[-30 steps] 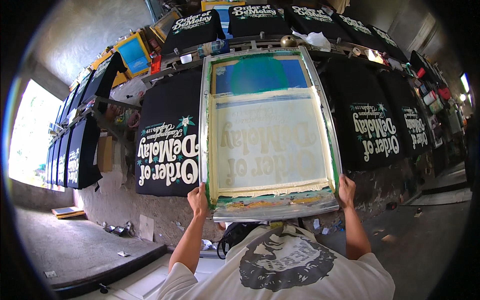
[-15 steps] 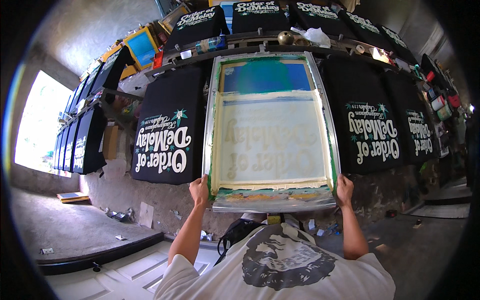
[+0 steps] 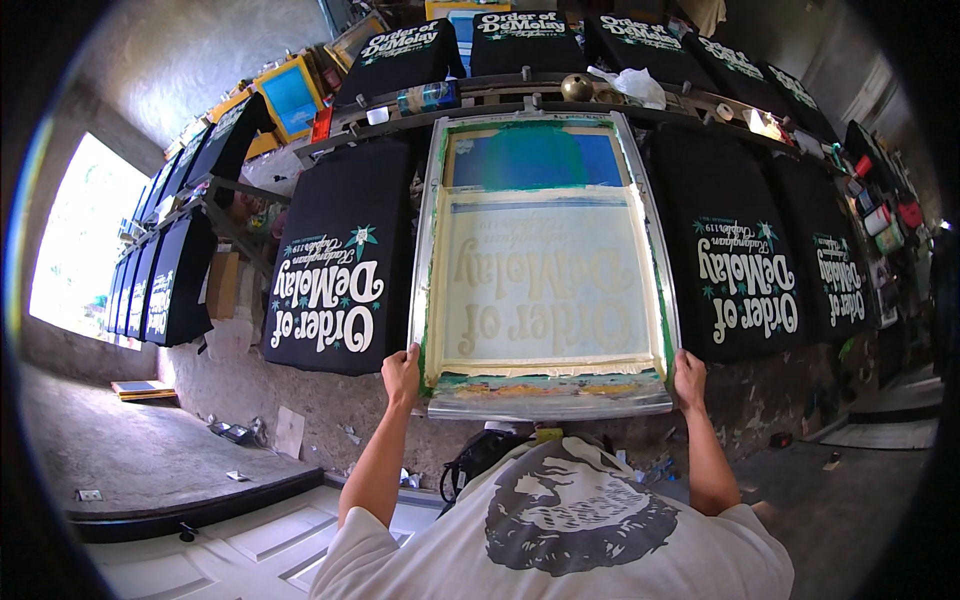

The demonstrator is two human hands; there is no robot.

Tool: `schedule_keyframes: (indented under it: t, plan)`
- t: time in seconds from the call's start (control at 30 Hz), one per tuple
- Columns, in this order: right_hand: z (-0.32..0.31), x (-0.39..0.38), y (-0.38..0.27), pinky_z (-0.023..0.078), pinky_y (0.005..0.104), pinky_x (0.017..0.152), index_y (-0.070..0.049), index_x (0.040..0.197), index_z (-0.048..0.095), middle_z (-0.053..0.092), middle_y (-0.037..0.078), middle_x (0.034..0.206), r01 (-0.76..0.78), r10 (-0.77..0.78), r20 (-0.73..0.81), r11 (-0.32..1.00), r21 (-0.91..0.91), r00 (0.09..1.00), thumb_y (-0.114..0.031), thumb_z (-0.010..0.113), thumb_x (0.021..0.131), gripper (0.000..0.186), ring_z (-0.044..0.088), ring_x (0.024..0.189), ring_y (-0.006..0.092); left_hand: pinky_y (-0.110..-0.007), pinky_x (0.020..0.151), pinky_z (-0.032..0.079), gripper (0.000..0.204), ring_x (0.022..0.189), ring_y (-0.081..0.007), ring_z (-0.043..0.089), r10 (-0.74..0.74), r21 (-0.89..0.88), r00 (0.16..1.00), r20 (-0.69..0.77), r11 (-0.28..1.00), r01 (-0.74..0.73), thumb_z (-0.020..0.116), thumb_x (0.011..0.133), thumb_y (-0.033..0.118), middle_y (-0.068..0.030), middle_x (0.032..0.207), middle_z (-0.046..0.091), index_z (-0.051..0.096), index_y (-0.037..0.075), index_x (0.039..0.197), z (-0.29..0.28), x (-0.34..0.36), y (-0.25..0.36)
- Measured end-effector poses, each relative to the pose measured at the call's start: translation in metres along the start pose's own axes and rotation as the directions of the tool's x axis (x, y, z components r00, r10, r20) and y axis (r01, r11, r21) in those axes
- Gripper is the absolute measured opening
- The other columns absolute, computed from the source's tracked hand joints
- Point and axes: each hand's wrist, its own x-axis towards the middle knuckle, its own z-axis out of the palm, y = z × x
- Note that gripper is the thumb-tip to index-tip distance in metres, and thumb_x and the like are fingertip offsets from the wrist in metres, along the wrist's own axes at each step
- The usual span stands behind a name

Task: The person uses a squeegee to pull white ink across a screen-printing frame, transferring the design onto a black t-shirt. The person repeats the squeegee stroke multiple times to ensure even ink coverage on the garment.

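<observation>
Nearest the camera: the person's white T-shirt [image 3: 560, 540] with a dark printed graphic fills the lower edge, both forearms rising from it.

The left hand [image 3: 402, 372] is clenched on the lower left corner of a screen-printing frame [image 3: 545, 265]; the right hand [image 3: 689, 375] is clenched on its lower right corner. The frame is aluminium-edged, lies flat over the middle printing station directly ahead, and shows pale mesh with a mirrored lettering stencil, a blue-green band at its far end and ink smears along its near rail.

Just beside the frame on the left lies a black printed T-shirt [image 3: 335, 270] on its platen; another black T-shirt [image 3: 730, 265] lies just beside it on the right. Both crowd the frame's side rails.

Below the frame, between the forearms, a dark bag [image 3: 480, 455] sits on the concrete floor [image 3: 150, 450], partly hidden by the person's shirt.

Beyond the frame's far end, a rail carries a brass-coloured round object [image 3: 577, 88], a crumpled white bag [image 3: 628, 85] and a plastic bottle [image 3: 425, 98]. Further back, more black T-shirts [image 3: 515, 40] line an upper row. Far left, blue-meshed screens [image 3: 288, 95] lean beside a bright window [image 3: 85, 250].
</observation>
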Motion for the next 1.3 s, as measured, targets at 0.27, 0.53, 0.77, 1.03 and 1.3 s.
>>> schedule_keyframes:
  t: [0.27, 0.53, 0.77, 1.03, 1.3]
  plan:
    - [0.002, 0.013, 0.014, 0.043, 0.0419, 0.067, 0.007, 0.09, 0.06, 0.059, 0.02, 0.072, 0.008, -0.009, -0.012, 0.998, -0.068, 1.0, -0.029, 0.051, 0.106, 0.041, 0.055, 0.068, 0.0244, -0.046, 0.061, 0.045, 0.055, 0.055, -0.0291, 0.051, -0.001, 0.077, 1.0, -0.011, 0.997, 0.002, 0.066, 0.096, 0.043, -0.0237, 0.061, 0.056, 0.066, -0.009, 0.078, 0.008, -0.002, 0.008]
    - [0.014, 0.023, 0.032, 0.044, 0.0471, 0.067, 0.006, 0.086, 0.059, 0.061, 0.025, 0.075, 0.076, -0.076, 0.007, 0.984, -0.163, 0.997, -0.031, 0.052, 0.104, 0.042, 0.061, 0.071, 0.041, -0.048, 0.062, 0.045, 0.056, 0.054, -0.0346, 0.052, 0.046, 0.096, 0.998, -0.047, 0.995, -0.041, 0.064, 0.098, 0.044, -0.0251, 0.061, 0.055, 0.065, -0.008, 0.075, 0.022, 0.003, -0.008]
    - [0.002, 0.018, 0.0, 0.05, 0.0467, 0.082, 0.004, 0.105, 0.067, 0.067, 0.024, 0.098, 0.137, -0.157, -0.03, 0.928, -0.347, 0.987, -0.034, 0.057, 0.102, 0.04, 0.066, 0.094, 0.0409, -0.044, 0.069, 0.05, 0.038, 0.071, -0.0381, 0.065, 0.203, 0.148, 0.979, 0.03, 0.967, -0.205, 0.06, 0.1, 0.033, -0.0252, 0.08, 0.065, 0.069, -0.004, 0.095, 0.009, -0.004, 0.006]
    - [-0.024, -0.072, -0.108, 0.053, 0.0467, 0.096, 0.001, 0.112, 0.07, 0.067, 0.018, 0.114, 0.794, -0.665, 0.453, 0.576, -0.194, 0.593, -0.013, 0.077, 0.078, 0.037, 0.066, 0.105, 0.0367, -0.043, 0.099, 0.05, 0.052, 0.108, -0.0378, 0.065, 0.782, -0.068, 0.611, 0.123, 0.621, -0.781, 0.064, 0.061, 0.003, -0.0158, 0.115, 0.069, 0.069, -0.001, 0.113, -0.036, -0.09, 0.014]
    - [0.018, -0.055, -0.084, 0.057, 0.0425, 0.088, -0.001, 0.099, 0.071, 0.072, 0.011, 0.103, 0.761, -0.714, 0.303, 0.492, -0.423, 0.631, -0.001, 0.072, 0.068, 0.031, 0.07, 0.098, 0.0298, -0.047, 0.096, 0.048, 0.053, 0.108, -0.0318, 0.064, 0.718, 0.18, 0.555, 0.421, 0.534, -0.826, 0.074, 0.053, 0.005, -0.0121, 0.108, 0.068, 0.069, 0.002, 0.106, -0.011, -0.065, 0.036]
